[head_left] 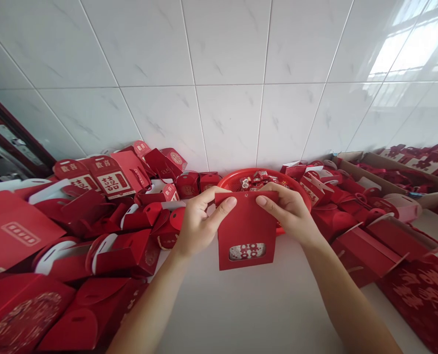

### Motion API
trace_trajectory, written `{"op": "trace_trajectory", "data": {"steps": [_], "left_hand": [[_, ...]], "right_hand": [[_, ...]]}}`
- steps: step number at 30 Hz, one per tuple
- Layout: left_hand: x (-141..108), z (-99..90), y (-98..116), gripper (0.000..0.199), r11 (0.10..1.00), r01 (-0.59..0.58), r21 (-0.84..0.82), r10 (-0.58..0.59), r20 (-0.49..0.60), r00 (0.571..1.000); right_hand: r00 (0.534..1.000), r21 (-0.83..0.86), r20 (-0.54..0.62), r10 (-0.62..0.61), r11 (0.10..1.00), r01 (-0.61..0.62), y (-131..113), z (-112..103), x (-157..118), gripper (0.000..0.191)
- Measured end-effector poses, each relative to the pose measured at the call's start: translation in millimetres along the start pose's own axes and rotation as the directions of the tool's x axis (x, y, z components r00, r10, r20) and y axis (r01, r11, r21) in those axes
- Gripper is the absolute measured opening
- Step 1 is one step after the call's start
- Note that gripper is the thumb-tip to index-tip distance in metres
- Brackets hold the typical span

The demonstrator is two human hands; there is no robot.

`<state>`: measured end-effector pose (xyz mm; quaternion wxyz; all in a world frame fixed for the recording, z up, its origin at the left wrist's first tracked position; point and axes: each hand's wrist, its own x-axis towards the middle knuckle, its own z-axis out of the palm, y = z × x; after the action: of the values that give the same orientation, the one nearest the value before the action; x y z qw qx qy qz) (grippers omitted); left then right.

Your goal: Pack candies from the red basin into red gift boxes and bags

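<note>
Between my two hands hangs a flat red paper gift bag (247,221), held upright by its top edge. A small hole shows at its top middle, and a window low on its front reveals a white and red pattern. My left hand (200,221) pinches the top left corner, thumb in front. At the top right corner my right hand (293,211) grips it the same way, its fingers behind the paper. Just beyond the bag sits a red plastic basket (303,189) with small wrapped candies (259,178), partly hidden by the bag and my hands.
Many red gift boxes (130,250) are heaped on the left of the white table (248,309). More red boxes (366,246) lie on the right, near an open cardboard carton (381,164) of red items. A white tiled wall (230,118) stands behind.
</note>
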<state>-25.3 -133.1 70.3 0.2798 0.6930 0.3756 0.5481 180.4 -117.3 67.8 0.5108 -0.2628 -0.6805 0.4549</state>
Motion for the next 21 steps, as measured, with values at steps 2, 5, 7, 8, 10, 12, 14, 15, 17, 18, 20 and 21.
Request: {"op": "trace_trajectory", "data": {"steps": [2, 5, 7, 8, 10, 12, 14, 15, 17, 18, 20, 21], "left_hand": [[-1, 0.2, 0, 0.019, 1.000, -0.006, 0.002, 0.006, -0.003, 1.000], [-1, -0.2, 2, 0.018, 1.000, -0.025, -0.016, 0.024, -0.037, 0.999], [-2, -0.8, 4, 0.018, 0.999, -0.031, -0.025, 0.030, -0.067, 0.997], [-2, -1.0, 5, 0.018, 0.999, -0.030, -0.025, 0.028, -0.078, 0.997], [-3, -1.4, 7, 0.019, 1.000, -0.017, -0.022, 0.015, -0.087, 0.996], [-3, -1.7, 8, 0.021, 0.999, 0.011, -0.031, -0.013, -0.087, 0.996], [-3, -2.3, 9, 0.024, 0.997, 0.048, -0.060, -0.053, -0.081, 0.995], [-3, -3.0, 9, 0.024, 0.995, 0.066, -0.079, -0.072, -0.074, 0.995], [-3, -5.1, 9, 0.025, 0.989, 0.097, -0.114, -0.103, -0.051, 0.993], [-3, -6.5, 10, 0.024, 0.987, 0.103, -0.126, -0.108, -0.036, 0.993], [-3, -9.5, 11, 0.024, 0.986, 0.100, -0.132, -0.101, -0.003, 0.995], [-4, -10.9, 13, 0.024, 0.988, 0.091, -0.126, -0.089, 0.017, 0.996]], "right_hand": [[1.000, 0.014, 0.005, 0.020, 1.000, -0.020, -1, 1, 0, 0.025], [0.998, 0.031, -0.052, 0.031, 0.999, -0.029, -2, 5, -1, 0.029], [0.992, 0.019, -0.120, 0.027, 1.000, -0.024, -3, 8, -2, 0.033], [0.989, 0.007, -0.149, 0.023, 1.000, -0.022, -3, 10, -2, 0.034], [0.983, -0.017, -0.181, 0.022, 1.000, -0.026, -3, 12, -4, 0.037], [0.982, -0.030, -0.189, 0.025, 0.999, -0.031, -3, 12, -5, 0.039], [0.985, -0.023, -0.167, 0.036, 0.999, -0.041, -4, 11, -5, 0.039], [0.989, -0.012, -0.143, 0.042, 0.999, -0.044, -6, 10, -6, 0.038], [0.996, 0.017, -0.080, 0.050, 0.999, -0.049, -10, 6, -7, 0.036], [0.998, 0.023, -0.049, 0.051, 0.998, -0.050, -13, 5, -8, 0.034], [0.999, 0.009, -0.010, 0.045, 0.999, -0.045, -19, 2, -10, 0.029], [0.999, -0.011, -0.005, 0.040, 0.999, -0.040, -22, 1, -11, 0.027]]}}
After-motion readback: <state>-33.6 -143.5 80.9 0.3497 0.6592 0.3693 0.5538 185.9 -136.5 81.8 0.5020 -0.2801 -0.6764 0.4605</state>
